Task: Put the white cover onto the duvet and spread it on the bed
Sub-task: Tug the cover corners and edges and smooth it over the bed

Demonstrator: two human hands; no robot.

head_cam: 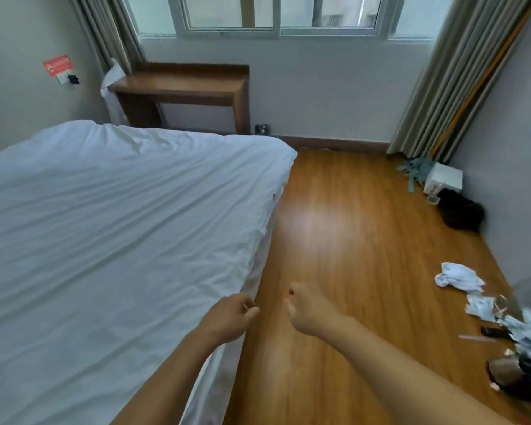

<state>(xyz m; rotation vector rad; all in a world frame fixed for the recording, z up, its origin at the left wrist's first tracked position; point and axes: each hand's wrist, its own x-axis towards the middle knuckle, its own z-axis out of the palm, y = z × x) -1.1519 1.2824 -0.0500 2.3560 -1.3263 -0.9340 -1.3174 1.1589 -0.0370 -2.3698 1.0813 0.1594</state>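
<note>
The white covered duvet lies spread over the bed, so the job looks almost done; only some wrinkles are left. The wood floor has clothes on it. The left hand pinches the duvet edge. The right hand is curled, holding nothing.

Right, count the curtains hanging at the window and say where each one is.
2. One grey-green pleated fabric curtain hangs at the window's left end, above the brown wooden desk. The other grey-green pleated curtain hangs at the right end, reaching the wooden floor. The frame cuts off both tops.
</note>
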